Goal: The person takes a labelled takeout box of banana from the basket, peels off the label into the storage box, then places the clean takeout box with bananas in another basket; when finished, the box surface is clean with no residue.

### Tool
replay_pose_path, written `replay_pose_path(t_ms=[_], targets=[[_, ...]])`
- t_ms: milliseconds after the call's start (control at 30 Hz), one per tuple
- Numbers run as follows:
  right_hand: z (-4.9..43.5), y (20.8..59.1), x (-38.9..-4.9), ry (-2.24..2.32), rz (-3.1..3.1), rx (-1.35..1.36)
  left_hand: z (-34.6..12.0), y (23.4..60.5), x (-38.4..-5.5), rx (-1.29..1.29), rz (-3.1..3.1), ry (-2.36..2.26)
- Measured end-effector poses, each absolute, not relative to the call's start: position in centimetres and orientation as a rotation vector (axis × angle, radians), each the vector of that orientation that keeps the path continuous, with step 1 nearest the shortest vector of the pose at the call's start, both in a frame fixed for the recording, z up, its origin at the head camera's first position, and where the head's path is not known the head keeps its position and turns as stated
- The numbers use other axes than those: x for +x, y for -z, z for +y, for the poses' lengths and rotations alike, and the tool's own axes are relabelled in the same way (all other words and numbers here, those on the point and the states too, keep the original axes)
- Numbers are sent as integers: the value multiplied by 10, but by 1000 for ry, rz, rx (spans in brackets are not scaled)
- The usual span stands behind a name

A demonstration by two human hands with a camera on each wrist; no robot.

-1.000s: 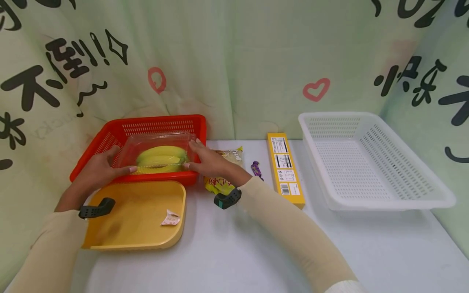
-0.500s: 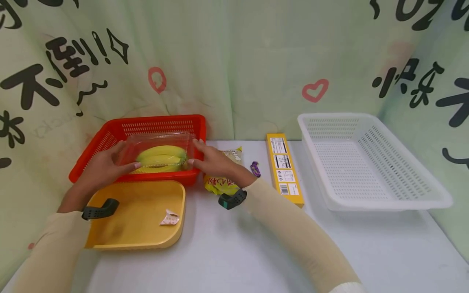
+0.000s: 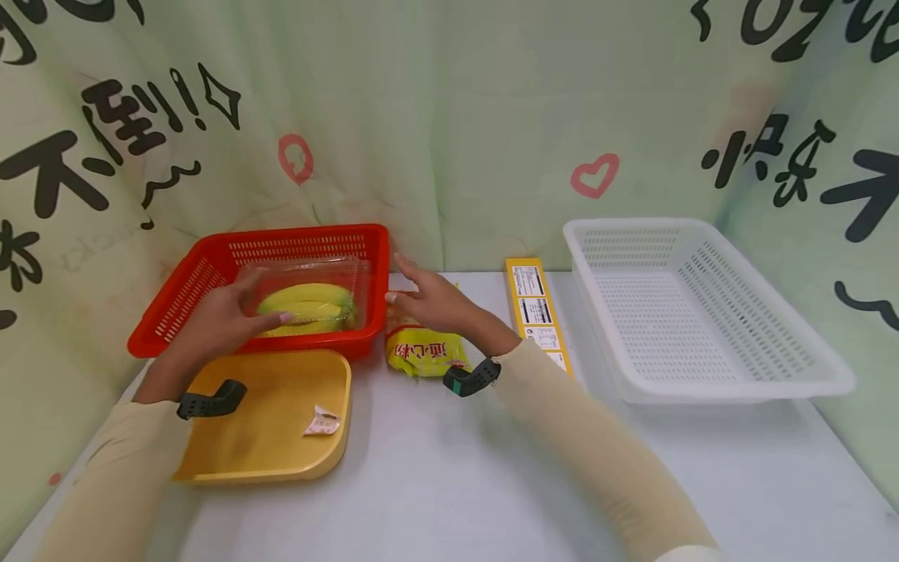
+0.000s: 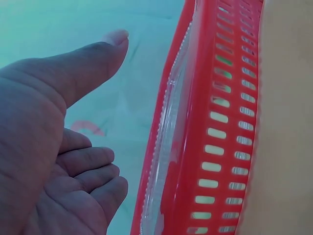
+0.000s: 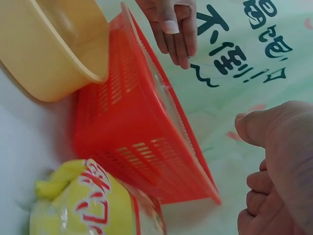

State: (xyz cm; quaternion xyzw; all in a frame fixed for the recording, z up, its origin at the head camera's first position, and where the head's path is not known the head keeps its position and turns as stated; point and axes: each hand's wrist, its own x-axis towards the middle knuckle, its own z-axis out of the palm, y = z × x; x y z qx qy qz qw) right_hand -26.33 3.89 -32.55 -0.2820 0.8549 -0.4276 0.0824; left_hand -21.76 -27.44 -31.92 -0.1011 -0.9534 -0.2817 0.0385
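A clear plastic box [image 3: 361, 293] with bananas [image 3: 305, 300] inside lies in the red basket [image 3: 295, 343] at the back left. My left hand [image 3: 225, 316] hovers over the basket's left part, thumb straight and fingers loosely bent, holding nothing. In the left wrist view air shows between the hand [image 4: 63, 147] and the basket's rim. My right hand [image 3: 438, 300] is just outside the basket's right side, over a yellow snack bag [image 3: 424, 351] with red lettering. The right wrist view shows this hand [image 5: 283, 161] with nothing in it.
A yellow tray [image 3: 253, 437] with a small wrapper [image 3: 323, 421] in it stands in front of the red basket. A yellow box [image 3: 537, 304] with white labels lies right of the bag, and a white basket [image 3: 730, 390] stands further right. A curtain hangs behind.
Both hands have let go of the clear box, which sits in the red basket. My right hand has moved right, off the box and past the rim; the left hand has shifted slightly right.
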Motion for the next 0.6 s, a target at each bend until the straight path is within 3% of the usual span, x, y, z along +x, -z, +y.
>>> replay_pose_path(t_ms=[600], targets=[[120, 308, -260, 1216, 2739, -751, -255, 316, -226, -409, -2918, 995]])
